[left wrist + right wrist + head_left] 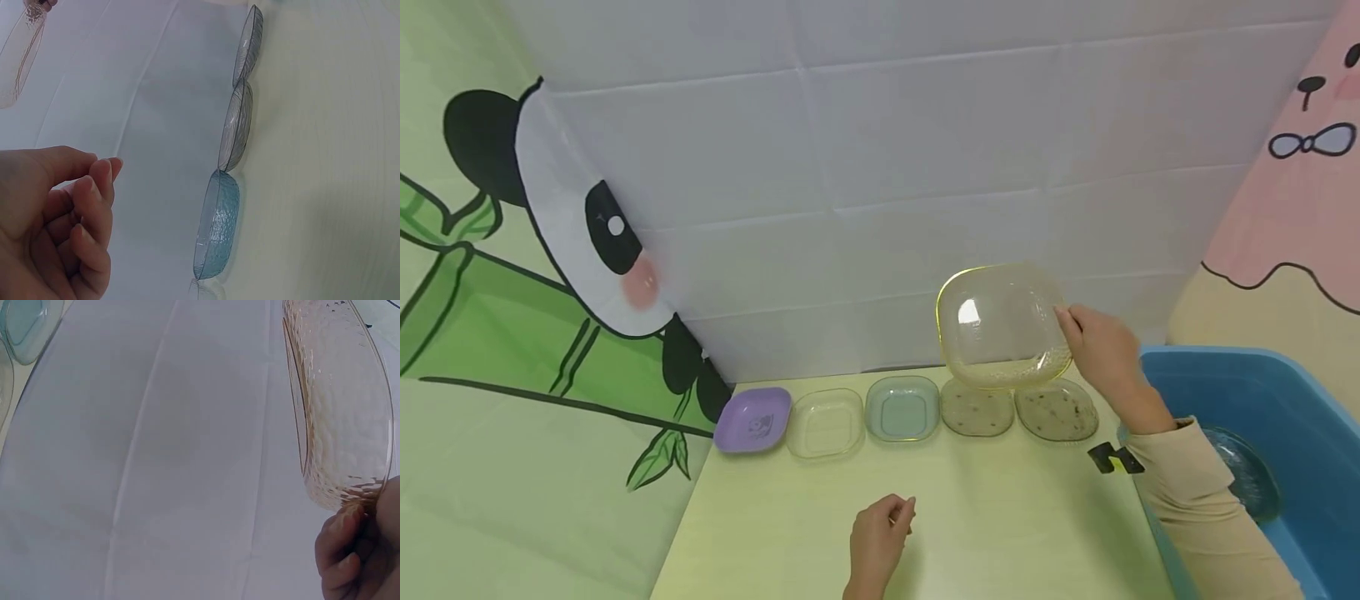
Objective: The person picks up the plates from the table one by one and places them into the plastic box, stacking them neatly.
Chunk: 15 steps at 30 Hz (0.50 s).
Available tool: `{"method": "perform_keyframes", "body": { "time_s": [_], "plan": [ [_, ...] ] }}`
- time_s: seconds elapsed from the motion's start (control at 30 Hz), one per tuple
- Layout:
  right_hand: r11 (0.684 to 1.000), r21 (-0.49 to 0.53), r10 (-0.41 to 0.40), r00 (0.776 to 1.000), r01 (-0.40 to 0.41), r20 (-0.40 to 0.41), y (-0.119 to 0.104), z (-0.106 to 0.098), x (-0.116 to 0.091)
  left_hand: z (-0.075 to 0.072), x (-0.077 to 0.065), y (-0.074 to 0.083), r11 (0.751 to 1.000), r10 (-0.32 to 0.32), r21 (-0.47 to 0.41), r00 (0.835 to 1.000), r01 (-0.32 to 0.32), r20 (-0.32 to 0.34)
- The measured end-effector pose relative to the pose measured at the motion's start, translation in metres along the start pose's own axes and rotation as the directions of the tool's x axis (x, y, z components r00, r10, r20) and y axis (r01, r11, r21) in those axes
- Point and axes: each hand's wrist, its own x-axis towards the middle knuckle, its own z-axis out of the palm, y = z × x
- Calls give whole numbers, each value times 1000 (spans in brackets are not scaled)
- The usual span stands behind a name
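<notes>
My right hand [1105, 354] pinches the right edge of a clear square plate with a yellowish rim [1000, 321]. The plate is raised above the back of the table, tilted up, and in the right wrist view its rippled side shows beside the fingers [340, 550]. Low over the front of the table is my left hand [878, 537], fingers loosely curled and holding nothing. Along the back edge stands a row of plates: a purple plate [754, 421], a clear yellowish plate [826, 423], a teal plate [902, 408], then two spotted greyish plates, one left [976, 412] and one right [1057, 412].
A blue tub [1240, 357] stands at the table's right side with a clear dark-tinted dish [1243, 475] inside. The pale table [1000, 525] meets a white cloth wall [850, 167] behind the plates. A panda-printed cloth [550, 333] hangs at the left.
</notes>
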Motion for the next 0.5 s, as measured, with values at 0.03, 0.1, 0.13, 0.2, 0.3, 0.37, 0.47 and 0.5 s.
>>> {"method": "perform_keyframes", "body": {
  "time_s": [0.03, 0.1, 0.13, 0.2, 0.3, 0.37, 0.47, 0.5],
  "plan": [
    [1000, 2, 1, 1000, -1, -7, 1, -5, 2, 0, 0, -1, 1000, -4, 4, 1000, 4, -1],
    [1000, 10, 0, 1000, 0, -20, 4, -14, 5, 0, 0, -2, 1000, -5, 12, 1000, 5, -4],
    [1000, 16, 6, 1000, -6, -21, 6, -18, 7, 0, 0, -2, 1000, -7, 15, 1000, 7, -3],
    [999, 23, 28, 999, -28, -22, 10, -27, 8, 1, 1, -4, 1000, -13, 19, 1000, 13, 2],
    [998, 17, 64, 998, -63, -28, 17, -40, 10, 0, 1, -4, 1000, -20, 21, 1000, 19, 13],
    [997, 3, 77, 996, -77, -38, 23, -47, 10, -1, 0, -4, 1000, -22, 19, 1000, 22, 16],
    [998, -19, 66, 996, -67, -62, 33, -55, 10, -4, 0, -3, 1000, -20, 13, 1000, 19, 14],
    [997, -30, 65, 996, -67, -62, 36, -58, 10, -4, 0, -3, 1000, -17, 10, 1000, 17, 14]
  ]
}}
